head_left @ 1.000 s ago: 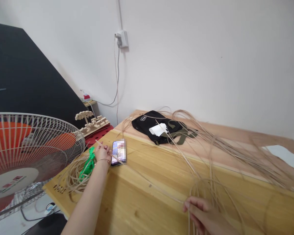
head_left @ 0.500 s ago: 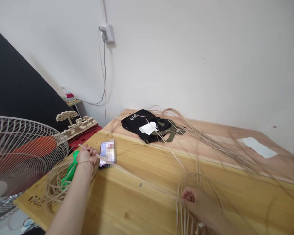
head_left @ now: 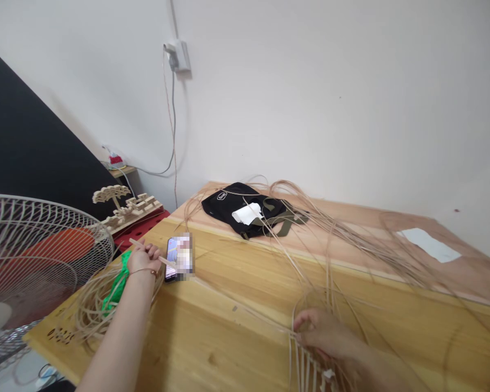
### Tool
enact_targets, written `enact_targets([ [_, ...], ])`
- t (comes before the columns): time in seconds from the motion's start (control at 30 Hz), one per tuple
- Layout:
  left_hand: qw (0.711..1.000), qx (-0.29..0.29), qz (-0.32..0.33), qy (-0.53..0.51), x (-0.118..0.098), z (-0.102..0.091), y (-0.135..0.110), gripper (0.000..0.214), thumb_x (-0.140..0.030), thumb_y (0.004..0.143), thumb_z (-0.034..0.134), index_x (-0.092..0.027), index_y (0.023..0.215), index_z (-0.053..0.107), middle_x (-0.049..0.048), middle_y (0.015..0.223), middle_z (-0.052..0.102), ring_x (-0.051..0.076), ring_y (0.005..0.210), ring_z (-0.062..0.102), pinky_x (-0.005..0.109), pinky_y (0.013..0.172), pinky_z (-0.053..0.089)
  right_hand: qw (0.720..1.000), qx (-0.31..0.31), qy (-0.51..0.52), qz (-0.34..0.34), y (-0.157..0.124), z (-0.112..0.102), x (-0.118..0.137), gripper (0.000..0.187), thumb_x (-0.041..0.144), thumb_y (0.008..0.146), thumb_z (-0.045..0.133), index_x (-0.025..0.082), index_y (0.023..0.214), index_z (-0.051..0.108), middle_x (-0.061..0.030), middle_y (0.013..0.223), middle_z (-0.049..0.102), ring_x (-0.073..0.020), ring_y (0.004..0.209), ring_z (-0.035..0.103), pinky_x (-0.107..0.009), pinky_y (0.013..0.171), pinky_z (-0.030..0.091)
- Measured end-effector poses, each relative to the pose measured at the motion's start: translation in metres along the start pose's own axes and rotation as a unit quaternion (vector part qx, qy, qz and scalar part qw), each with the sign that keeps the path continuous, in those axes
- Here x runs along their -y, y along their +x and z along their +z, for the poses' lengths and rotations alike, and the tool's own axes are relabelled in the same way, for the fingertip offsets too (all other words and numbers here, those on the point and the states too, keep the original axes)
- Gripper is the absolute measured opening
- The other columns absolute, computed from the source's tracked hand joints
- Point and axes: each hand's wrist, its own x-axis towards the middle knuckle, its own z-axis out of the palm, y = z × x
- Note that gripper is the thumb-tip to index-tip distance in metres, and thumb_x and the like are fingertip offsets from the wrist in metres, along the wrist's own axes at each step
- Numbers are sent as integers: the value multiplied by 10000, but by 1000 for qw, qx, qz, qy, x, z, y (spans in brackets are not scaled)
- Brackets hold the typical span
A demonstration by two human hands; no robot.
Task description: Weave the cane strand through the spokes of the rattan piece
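Observation:
My left hand [head_left: 145, 258] reaches out to the left part of the table, its fingers closed around a pale flat rattan strip [head_left: 168, 263]. The strip runs from that hand across the table toward my right hand [head_left: 318, 329]. At the lower right, my right hand is closed at the edge of a partly woven rattan piece [head_left: 304, 370], pinching strips there; motion blurs it slightly. Long loose strips fan out from the weave. A coil of rattan [head_left: 90, 313] with a green wrapping [head_left: 116, 291] lies beside my left forearm. A phone [head_left: 172, 258] stands just right of my left hand.
A black bag [head_left: 228, 209] with white paper [head_left: 248, 213] on it lies at the back of the table [head_left: 212, 326]. Long rattan strips [head_left: 351, 239] spread to the right, near a white sheet [head_left: 428, 244]. A fan [head_left: 44, 261] and a wooden model [head_left: 124, 209] are at the left.
My right hand has shifted slightly left and its fingers have moved at the weave's edge. My left hand stays in nearly the same place, holding the strip.

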Motion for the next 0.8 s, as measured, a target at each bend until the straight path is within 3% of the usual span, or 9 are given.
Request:
enact_targets([
  [0.23,999,-33,2,5,-2,7,-9,213,-30,789,261,-177,671,360,-87,437,239,31,281,175,149,300,113,1000,28,-9,0,11,1,5,47,127,560,523,163,588,537,100,272,371,-45,233,326,-127,252,187],
  [0.53,999,-37,13,4,-13,2,-5,204,-3,767,283,-175,687,361,-88,444,236,31,288,179,142,307,120,994,92,49,-38,-4,-12,9,148,259,595,555,156,700,535,89,405,427,-12,270,278,-139,282,162],
  [0.8,999,-36,15,-2,-13,-2,-1,207,-27,792,259,-173,669,341,-88,451,226,28,290,168,151,305,109,989,105,94,-51,-25,-13,21,322,446,560,600,169,698,507,118,311,286,-23,270,208,-174,308,100],
])
